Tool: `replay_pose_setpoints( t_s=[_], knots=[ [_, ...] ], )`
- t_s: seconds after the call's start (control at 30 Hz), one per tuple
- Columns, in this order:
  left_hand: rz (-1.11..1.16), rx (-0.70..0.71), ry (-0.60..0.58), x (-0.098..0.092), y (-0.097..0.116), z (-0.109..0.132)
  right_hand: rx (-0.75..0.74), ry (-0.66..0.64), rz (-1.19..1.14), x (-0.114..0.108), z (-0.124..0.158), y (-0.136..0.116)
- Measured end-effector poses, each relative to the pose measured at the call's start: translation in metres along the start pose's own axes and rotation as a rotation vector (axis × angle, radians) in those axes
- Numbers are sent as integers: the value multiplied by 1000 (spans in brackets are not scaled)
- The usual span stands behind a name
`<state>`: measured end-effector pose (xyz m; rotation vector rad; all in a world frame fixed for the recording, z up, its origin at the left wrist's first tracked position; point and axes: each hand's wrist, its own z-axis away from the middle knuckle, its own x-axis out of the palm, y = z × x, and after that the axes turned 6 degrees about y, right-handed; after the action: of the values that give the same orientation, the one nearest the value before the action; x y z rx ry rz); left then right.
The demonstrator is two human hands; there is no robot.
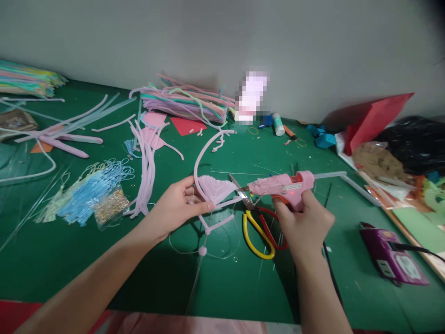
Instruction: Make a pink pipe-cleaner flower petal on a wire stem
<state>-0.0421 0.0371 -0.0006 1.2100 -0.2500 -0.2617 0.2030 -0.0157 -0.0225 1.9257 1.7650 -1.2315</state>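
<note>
Left hand [177, 206] was noted closed on a pink pipe-cleaner fan [217, 189], thumb on top and fingers beneath, pinching its left edge. The fan was held just above the green table mat [104, 269], near the middle of the view. A long pink pipe-cleaner arch [200, 154] was joined to it and curved away toward the wall.

Right hand [306, 222] was wrapped tight around the grip of a pink glue gun [281, 185], with one finger laid on the orange trigger. The gun was held level and its nozzle was brought against the fan's right edge. A clear glue stick [330, 175] was seen projecting from the back of the gun. A small label with a red dot was noted on the gun's side, its print too small to be read.

Scissors [257, 226] with yellow and red handles were found lying on the mat just below the gun, between the two hands.

At the right, a purple power strip [392, 255] with a black cable plugged in was recorded. Its markings could not be read.

A pile of pastel pipe cleaners [187, 102] was stacked against the wall. A small white glue bottle [278, 124] lay further right along the wall, its label illegible. A bag of blue tassels [93, 190] was noted left of the left hand, and a folded red paper sheet [375, 118] stood at the far right.
</note>
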Motion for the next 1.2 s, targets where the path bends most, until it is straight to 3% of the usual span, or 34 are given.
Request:
replay_pose_setpoints(
  t_s=[1.2],
  knots=[
    [4,-2,-25,-1,-2,-1,-30,65,-57,3,1,7]
  ],
)
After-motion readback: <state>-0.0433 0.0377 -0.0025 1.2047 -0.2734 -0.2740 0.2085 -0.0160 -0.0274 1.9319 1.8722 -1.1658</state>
